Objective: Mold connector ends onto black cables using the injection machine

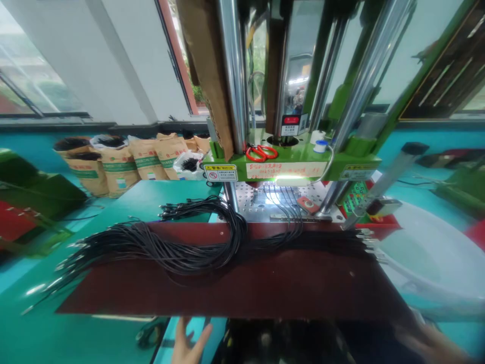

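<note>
Near the bottom edge, left of centre, my left hand (188, 344) has its fingers apart and holds nothing, below the front edge of the dark red board (265, 293). My right hand (428, 341) is smeared by motion at the lower right, beside the board's right corner; its fingers cannot be made out. A thick bundle of black cables (182, 255) with metal ends lies curved across the board's left part and onto the green table (34, 328). More black cables (329, 241) stretch to the right. Several thin cables run up to the lit metal plate (246, 199) of the press.
The green press (337, 164) stands behind the board, with red-handled scissors (261, 153) and a spool (320, 146) on it. Paper sacks (117, 169) line the back left. A large white tub (435, 247) and a red tray (392, 222) are at the right.
</note>
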### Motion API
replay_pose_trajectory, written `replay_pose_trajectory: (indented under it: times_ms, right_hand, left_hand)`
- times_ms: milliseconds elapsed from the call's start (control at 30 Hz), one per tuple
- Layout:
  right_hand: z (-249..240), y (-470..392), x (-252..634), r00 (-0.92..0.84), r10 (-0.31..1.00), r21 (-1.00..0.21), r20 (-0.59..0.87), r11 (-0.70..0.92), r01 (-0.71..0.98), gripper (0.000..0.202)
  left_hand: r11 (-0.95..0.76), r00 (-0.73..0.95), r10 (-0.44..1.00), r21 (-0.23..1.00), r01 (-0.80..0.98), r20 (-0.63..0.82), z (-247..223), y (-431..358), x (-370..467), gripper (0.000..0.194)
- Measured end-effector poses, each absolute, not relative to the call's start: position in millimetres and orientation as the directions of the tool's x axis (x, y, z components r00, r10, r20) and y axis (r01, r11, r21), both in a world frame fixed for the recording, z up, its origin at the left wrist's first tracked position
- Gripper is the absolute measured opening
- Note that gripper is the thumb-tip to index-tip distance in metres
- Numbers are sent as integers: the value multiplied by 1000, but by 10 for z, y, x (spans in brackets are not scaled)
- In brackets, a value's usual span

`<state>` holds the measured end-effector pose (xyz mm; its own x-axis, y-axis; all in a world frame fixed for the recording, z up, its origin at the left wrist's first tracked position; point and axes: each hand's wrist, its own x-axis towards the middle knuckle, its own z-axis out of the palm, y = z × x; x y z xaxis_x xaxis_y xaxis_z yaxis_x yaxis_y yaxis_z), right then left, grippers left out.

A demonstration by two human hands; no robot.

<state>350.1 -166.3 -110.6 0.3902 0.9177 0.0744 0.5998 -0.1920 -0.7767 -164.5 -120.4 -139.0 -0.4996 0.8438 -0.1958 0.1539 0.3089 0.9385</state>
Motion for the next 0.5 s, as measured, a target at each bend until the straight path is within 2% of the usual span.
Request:
replay_pose_trajectory:
  times_ms: [100, 267, 500]
  right_hand:
    - [-1173, -1521, 3370, 431, 902, -766, 20, -263, 587, 30]
    - [-1239, -1358, 3082, 466, 881, -821, 75, -211, 531, 22]
    - [-1330, -1392, 3096, 552, 828, -842, 101, -224, 490, 49]
  left_hand:
    - [230, -449, 885, 953, 197, -121, -1511, -1001, -1644, 71]
    - [210, -431, 899, 943, 257, -82, -1542, -859, -1608, 59]
    - [200, -481, 876, 936, 291, -38, -1440, -837, -1574, 62]
